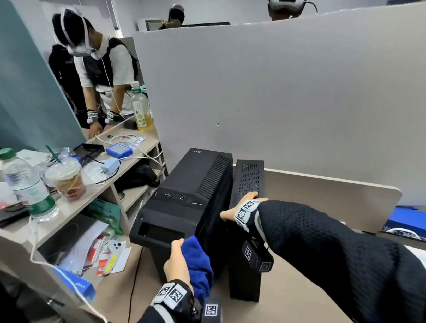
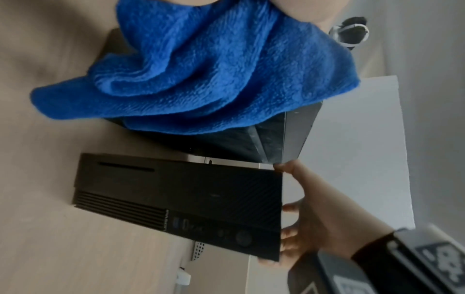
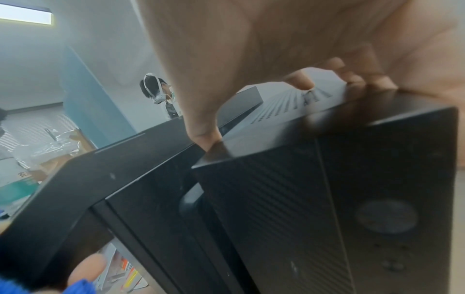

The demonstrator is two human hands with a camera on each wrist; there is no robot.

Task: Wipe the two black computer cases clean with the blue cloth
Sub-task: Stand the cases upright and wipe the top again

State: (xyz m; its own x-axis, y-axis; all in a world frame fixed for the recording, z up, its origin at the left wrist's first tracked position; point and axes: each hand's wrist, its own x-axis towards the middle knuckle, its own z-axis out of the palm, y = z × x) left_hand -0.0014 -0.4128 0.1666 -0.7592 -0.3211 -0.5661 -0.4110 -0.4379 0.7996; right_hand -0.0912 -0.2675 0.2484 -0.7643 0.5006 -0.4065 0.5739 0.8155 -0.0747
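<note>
My left hand [image 1: 175, 262] bunches the fluffy blue cloth [image 1: 197, 262] on the big black tower case [image 1: 184, 201] | right hand [image 1: 243, 206] clasps the slim black case [image 1: 249, 181] just beside | risk — hard wiping could tip either.

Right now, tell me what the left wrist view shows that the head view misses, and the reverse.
Only the left wrist view shows the slim case's front panel face-on: a disc slot, ribbed grille, ports and round button.

Only the head view shows the shelf with the water bottle and iced drink cup, the grey partition, and the larger tower's vented top.

Both show the left hand holding the blue cloth against the larger tower, and the right hand gripping the slim case's top edge.
</note>
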